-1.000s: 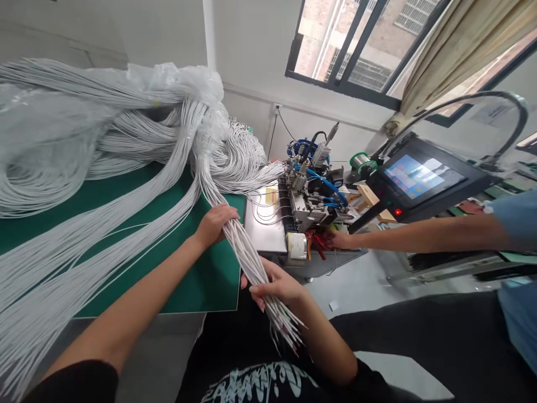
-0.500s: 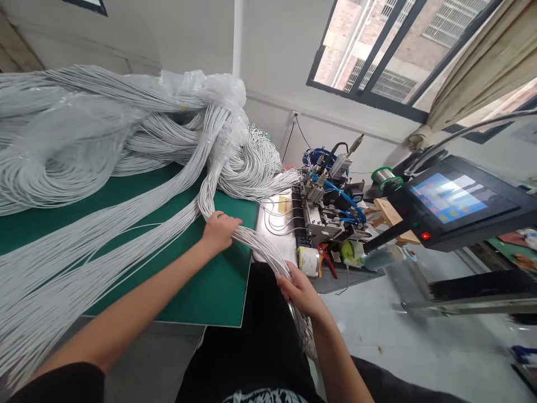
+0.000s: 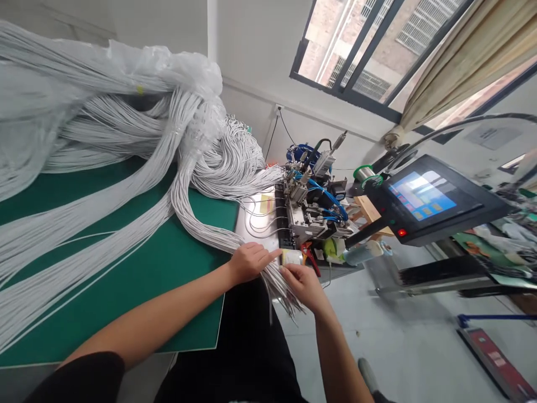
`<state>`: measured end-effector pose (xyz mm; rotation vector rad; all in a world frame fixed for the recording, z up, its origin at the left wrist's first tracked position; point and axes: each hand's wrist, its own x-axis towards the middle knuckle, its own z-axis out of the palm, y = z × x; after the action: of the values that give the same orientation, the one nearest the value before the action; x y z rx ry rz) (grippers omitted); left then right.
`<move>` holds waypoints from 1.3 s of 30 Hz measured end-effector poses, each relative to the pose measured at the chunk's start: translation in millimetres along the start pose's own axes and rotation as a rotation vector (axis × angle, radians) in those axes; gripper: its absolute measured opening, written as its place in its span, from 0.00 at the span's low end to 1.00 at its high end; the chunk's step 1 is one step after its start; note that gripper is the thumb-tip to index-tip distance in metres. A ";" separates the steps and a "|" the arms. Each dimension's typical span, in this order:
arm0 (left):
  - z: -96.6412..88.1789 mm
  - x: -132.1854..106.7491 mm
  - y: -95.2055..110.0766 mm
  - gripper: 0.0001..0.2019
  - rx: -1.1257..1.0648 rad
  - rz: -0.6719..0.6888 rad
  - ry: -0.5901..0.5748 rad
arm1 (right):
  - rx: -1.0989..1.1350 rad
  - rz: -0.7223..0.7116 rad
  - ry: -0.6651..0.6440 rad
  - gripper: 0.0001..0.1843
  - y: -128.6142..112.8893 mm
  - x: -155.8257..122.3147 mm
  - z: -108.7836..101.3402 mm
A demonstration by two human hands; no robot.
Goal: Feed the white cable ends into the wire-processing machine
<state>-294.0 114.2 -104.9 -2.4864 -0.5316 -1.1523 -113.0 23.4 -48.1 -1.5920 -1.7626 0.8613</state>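
Left fingers (image 3: 260, 258) around wires (image 3: 203, 234), ends (image 3: 290, 299) beyond

The wire bundles (image 3: 126, 187) lie on the table (image 3: 168, 274), left of the machine (image 3: 308, 204) and screen (image 3: 423, 196).

The worktop (image 3: 168, 266) has a plain green surface; its near and right edges meet at a corner. Coiled white cables (image 3: 239, 154) lie along the far side, partly covered by clear plastic wrap (image 3: 197, 67). Two loose cable fans, one farther (image 3: 100, 196) and one nearer (image 3: 113, 260), spread leftward. A cable bundle (image 3: 195, 230) curves across the right edge.
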 end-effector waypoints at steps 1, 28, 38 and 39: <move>-1.0 -0.7 0.4 0.16 0.004 0.000 0.000 | -0.012 -0.011 0.008 0.21 3.7 2.1 -1.9; 8.6 9.3 -13.7 0.07 0.029 -0.045 0.034 | 0.619 0.109 0.379 0.20 45.8 45.7 -12.3; 13.0 11.2 -15.5 0.08 0.040 -0.030 0.008 | 0.660 0.132 0.265 0.17 45.7 47.7 -18.5; 13.0 11.7 -15.6 0.08 0.043 -0.032 0.006 | 0.674 0.140 0.233 0.17 47.8 47.6 -20.8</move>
<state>-285.9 135.9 -101.3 -2.4462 -0.5908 -1.1476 -72.3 75.4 -72.9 -1.2962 -1.0450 1.1324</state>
